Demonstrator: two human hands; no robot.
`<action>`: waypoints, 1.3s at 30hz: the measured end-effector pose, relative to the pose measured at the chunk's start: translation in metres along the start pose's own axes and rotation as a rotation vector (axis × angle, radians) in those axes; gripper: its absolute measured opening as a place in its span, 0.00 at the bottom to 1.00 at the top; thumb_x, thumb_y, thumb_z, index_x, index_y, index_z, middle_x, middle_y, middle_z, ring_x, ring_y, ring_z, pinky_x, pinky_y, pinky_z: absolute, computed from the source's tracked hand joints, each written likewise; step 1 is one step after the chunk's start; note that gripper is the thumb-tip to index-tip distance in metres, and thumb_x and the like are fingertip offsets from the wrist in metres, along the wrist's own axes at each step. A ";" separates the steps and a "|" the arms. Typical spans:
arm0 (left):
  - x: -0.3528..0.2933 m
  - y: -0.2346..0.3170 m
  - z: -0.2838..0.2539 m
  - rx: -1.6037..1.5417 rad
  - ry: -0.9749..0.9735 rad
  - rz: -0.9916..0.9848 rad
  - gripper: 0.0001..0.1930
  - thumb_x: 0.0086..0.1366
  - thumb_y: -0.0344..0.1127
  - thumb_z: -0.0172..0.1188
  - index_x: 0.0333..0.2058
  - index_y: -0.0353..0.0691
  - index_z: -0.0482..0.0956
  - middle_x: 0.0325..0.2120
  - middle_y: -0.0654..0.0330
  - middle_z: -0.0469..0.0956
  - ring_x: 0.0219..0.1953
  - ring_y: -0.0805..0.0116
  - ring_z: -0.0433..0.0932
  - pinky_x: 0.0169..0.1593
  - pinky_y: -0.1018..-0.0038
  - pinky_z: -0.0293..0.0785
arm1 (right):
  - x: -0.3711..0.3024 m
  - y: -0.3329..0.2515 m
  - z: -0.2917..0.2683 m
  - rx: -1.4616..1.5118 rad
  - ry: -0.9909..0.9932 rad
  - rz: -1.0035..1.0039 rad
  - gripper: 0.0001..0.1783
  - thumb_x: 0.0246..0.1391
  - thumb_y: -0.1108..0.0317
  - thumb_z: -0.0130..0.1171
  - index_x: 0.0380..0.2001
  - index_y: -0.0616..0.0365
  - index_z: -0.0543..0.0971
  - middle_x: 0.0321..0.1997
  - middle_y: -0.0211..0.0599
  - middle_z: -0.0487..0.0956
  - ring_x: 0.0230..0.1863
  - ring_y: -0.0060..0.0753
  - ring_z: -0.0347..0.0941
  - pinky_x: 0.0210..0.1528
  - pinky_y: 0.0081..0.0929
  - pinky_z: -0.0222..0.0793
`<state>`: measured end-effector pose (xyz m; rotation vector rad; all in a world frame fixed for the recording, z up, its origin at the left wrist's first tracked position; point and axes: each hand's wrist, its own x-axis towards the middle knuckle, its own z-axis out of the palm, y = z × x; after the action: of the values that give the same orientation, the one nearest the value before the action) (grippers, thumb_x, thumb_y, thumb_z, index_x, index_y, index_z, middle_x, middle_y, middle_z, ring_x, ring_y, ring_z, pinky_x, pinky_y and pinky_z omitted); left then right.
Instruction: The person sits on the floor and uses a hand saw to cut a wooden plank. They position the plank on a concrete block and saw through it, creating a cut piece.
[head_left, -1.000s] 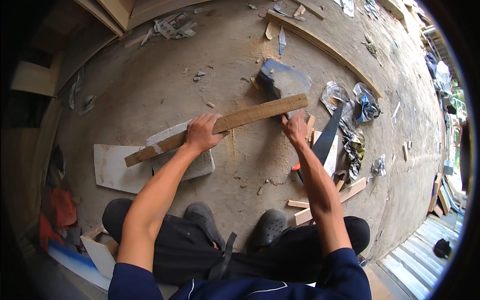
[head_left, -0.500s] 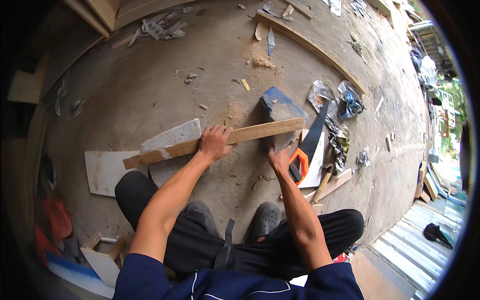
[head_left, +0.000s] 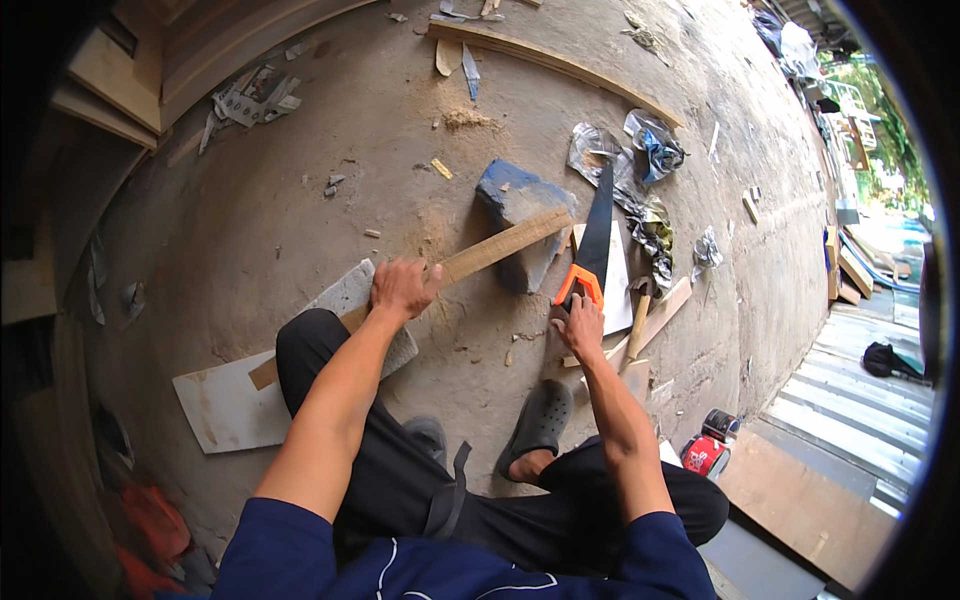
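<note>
At the left, a white board point(head_left: 225, 410) lies on the concrete floor point(head_left: 250, 210), its right part hidden by the person's left knee. The left end of a wooden bar point(head_left: 505, 245) shows above it, then the bar passes behind the knee and over a rough grey block point(head_left: 345, 285). Just there the left hand point(head_left: 402, 290) grasps the bar from above, fingers wrapped over it. The bar slants up to the right, its far end over a blue-and-grey block point(head_left: 520, 190). Farther right, the right hand point(head_left: 583, 325) touches the orange handle of a saw point(head_left: 597, 220); whether its fingers close around the grip I cannot tell. The dark blade points away from the person, beside a white sheet point(head_left: 620, 275). Next come a wooden-handled hammer point(head_left: 638, 325) and crumpled foil point(head_left: 655, 235).
</note>
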<state>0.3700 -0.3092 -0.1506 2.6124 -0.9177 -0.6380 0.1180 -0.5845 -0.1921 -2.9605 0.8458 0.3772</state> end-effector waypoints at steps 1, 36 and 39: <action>0.002 -0.001 0.001 0.000 -0.023 -0.035 0.28 0.63 0.60 0.44 0.30 0.37 0.78 0.27 0.46 0.79 0.35 0.50 0.77 0.42 0.57 0.69 | 0.004 0.000 0.004 -0.022 0.015 -0.018 0.37 0.39 0.49 0.69 0.49 0.59 0.68 0.44 0.44 0.72 0.50 0.47 0.69 0.48 0.42 0.65; 0.003 0.025 0.026 -0.183 0.102 -0.150 0.25 0.66 0.51 0.37 0.40 0.38 0.77 0.36 0.48 0.79 0.44 0.52 0.76 0.52 0.50 0.64 | 0.000 0.005 -0.164 1.503 0.427 0.338 0.19 0.62 0.57 0.54 0.19 0.49 0.67 0.12 0.18 0.60 0.09 0.12 0.52 0.10 0.18 0.46; 0.011 0.015 0.013 -0.203 -0.042 -0.165 0.24 0.65 0.50 0.36 0.41 0.38 0.76 0.36 0.48 0.80 0.44 0.50 0.77 0.51 0.51 0.65 | -0.017 0.000 -0.153 1.432 0.340 0.207 0.14 0.62 0.60 0.54 0.23 0.48 0.67 0.14 0.17 0.60 0.12 0.11 0.53 0.13 0.17 0.48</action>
<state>0.3628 -0.3296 -0.1589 2.5169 -0.6165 -0.7863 0.1378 -0.5918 -0.0391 -1.5944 0.8707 -0.5465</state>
